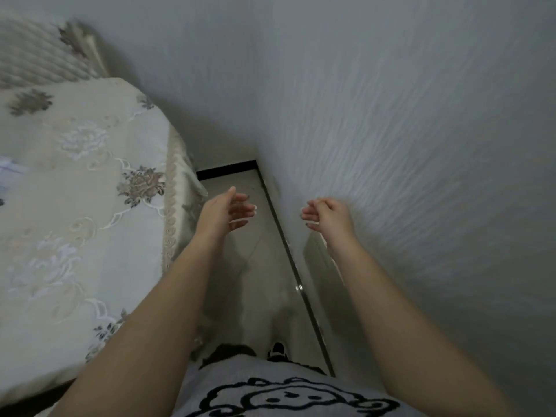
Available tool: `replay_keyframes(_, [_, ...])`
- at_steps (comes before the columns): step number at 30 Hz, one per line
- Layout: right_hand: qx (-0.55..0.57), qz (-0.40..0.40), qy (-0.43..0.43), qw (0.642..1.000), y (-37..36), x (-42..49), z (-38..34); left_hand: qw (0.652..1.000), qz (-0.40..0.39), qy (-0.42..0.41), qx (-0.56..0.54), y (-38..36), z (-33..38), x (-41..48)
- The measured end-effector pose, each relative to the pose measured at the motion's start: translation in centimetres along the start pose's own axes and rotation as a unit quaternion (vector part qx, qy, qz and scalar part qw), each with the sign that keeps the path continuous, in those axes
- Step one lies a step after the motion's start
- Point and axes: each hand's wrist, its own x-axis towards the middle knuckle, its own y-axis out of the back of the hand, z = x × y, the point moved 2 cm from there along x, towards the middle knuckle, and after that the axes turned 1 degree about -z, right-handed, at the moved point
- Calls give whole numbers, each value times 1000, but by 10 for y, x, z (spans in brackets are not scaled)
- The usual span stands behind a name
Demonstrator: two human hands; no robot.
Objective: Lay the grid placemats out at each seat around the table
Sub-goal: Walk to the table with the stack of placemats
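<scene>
Well, left hand [224, 213]: raised over the floor beside the table corner, palm turned inward, fingers nearly straight and loose, grasping nothing
Right hand [326, 216]: raised level with it, close to the wall, fingers loosely curled, grasping nothing
Placemats: cannot tell where they are, nor their look, direction or long axis
Pale patch [8, 171]: on the tablecloth at the far left edge, too blurred to identify
Tablecloth [90, 191]: cream, embroidered flowers, lace trim hanging at the edge
Wall [421, 145]: grey, textured, on the right
Floor [240, 266]: pale tiles, a narrow strip between table and wall
</scene>
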Motion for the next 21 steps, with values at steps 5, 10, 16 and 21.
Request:
replay_keyframes(5, [-25, -63, -10, 998, -33, 46, -9, 997, 64, -2, -31, 18, 15, 31])
replay_keyframes(10, [-39, -108, -15, 993, -70, 90, -17, 992, 115, -16, -40, 36, 25, 58])
replay_keyframes(16, [-65, -148, -6, 987, -118, 142, -35, 987, 154, -30, -43, 58, 44, 104])
replay_keyframes(21, [-83, -165, -10, 983, -166, 202, -57, 978, 188, -41, -77, 83, 74, 164])
